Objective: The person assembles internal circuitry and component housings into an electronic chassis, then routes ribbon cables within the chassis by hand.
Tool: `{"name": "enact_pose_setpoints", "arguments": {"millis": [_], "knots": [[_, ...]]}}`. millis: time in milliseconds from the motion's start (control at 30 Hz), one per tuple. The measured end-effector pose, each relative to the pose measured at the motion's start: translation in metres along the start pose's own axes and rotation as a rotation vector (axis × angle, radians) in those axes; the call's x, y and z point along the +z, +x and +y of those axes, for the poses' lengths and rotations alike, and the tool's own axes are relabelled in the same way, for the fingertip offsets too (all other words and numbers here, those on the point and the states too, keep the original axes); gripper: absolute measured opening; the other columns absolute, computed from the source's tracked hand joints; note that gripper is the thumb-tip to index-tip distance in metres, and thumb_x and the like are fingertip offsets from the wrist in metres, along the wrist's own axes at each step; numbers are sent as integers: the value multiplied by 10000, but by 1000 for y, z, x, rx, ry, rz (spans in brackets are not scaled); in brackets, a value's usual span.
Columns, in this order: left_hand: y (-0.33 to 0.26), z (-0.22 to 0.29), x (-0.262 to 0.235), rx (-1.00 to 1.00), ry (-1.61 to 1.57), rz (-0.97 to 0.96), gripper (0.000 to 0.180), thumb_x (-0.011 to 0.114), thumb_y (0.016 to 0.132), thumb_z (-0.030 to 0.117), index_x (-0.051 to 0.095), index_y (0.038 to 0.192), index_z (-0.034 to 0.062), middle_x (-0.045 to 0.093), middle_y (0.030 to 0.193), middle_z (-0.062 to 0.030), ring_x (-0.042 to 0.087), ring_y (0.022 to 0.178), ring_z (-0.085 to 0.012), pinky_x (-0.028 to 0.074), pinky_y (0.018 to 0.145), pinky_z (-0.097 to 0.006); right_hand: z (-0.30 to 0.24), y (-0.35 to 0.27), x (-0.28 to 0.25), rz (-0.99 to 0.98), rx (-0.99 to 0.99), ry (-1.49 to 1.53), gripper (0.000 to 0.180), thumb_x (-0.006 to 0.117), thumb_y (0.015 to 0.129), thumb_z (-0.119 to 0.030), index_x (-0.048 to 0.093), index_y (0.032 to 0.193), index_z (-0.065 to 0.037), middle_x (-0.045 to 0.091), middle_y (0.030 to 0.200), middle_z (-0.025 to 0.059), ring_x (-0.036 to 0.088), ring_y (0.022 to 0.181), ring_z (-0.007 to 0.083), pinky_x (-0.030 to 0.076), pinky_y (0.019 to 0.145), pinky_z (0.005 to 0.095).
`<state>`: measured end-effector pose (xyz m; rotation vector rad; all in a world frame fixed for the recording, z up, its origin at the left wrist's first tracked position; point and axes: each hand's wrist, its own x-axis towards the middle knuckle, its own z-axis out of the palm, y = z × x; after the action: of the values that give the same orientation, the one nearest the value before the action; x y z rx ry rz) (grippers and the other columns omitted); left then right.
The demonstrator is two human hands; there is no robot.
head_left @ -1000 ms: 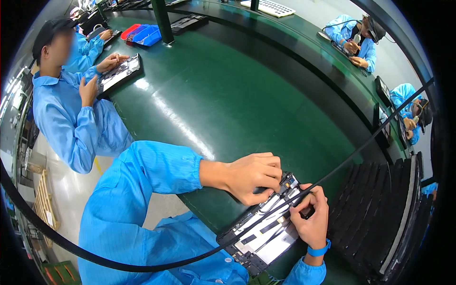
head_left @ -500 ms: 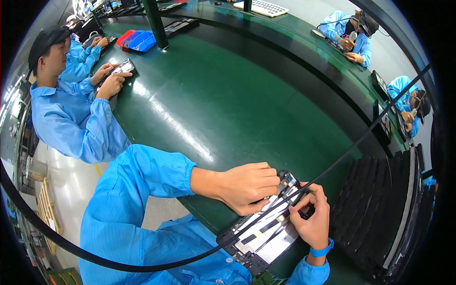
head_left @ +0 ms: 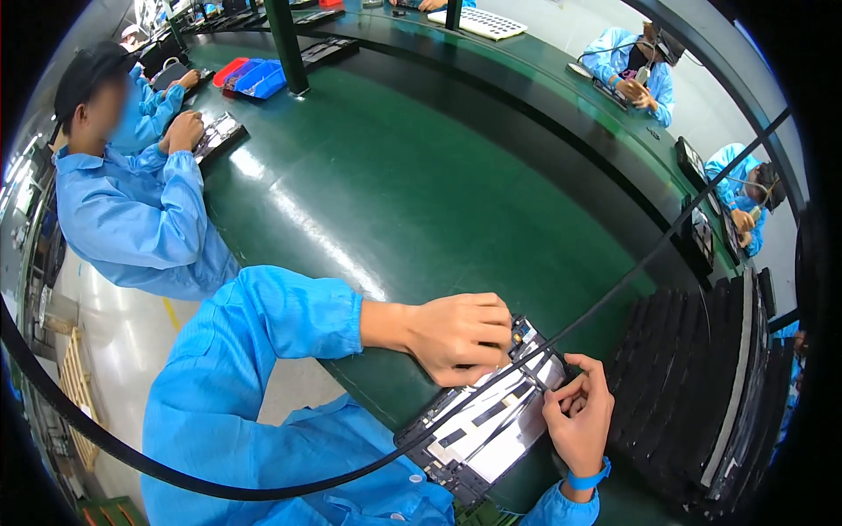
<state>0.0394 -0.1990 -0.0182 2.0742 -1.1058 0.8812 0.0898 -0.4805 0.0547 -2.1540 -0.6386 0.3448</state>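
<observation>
Left of the black stack [head_left: 680,377], the opened flat device [head_left: 504,431] is lying on the green table [head_left: 438,210], pale inner side facing up, its long axis slanting from my body outward toward the stack's side. I'm holding my left hand [head_left: 460,337] curled over the edge away from the stack, grip hidden; my right hand [head_left: 581,421], stack-side, is bending thumb toward forefinger, and I can't tell whether they're pinching anything. For good work, I'd be bracing the frame and touching the inner parts lightly.

Glossy green workbench [head_left: 421,193], pale floor [head_left: 114,307]
</observation>
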Motion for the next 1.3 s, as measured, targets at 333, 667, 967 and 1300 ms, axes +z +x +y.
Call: {"name": "enact_pose_setpoints", "arguments": {"millis": [333,667,967,1300], "knots": [[21,-5,14,49,-185,-188,225,760,867,262,770,1006,85,635,1060,-109,607,1038,-344,478,1008,-528,2,-11,-5,-63,103,42,478,733,804,78,642,1270,25,635,710,40,606,629,81,489,606,242],[16,31,20,-92,-333,-362,239,751,902,293,740,975,66,618,1131,-125,589,1074,-359,458,961,-507,34,-14,4,-45,80,340,494,724,847,81,589,1319,32,645,775,21,607,702,54,500,642,228],[5,43,18,-23,-68,-230,258,696,905,175,747,1038,-39,691,996,-124,700,885,-298,566,752,-403,41,-18,6,-28,76,438,510,726,823,114,561,1298,25,600,811,1,582,743,44,513,696,215],[1,42,20,-1,-201,-169,229,687,926,140,751,1053,-39,732,993,-147,734,910,-314,602,790,-397,35,-25,-1,-64,73,276,501,728,870,84,534,1329,32,605,822,43,648,800,111,579,775,268]]}}
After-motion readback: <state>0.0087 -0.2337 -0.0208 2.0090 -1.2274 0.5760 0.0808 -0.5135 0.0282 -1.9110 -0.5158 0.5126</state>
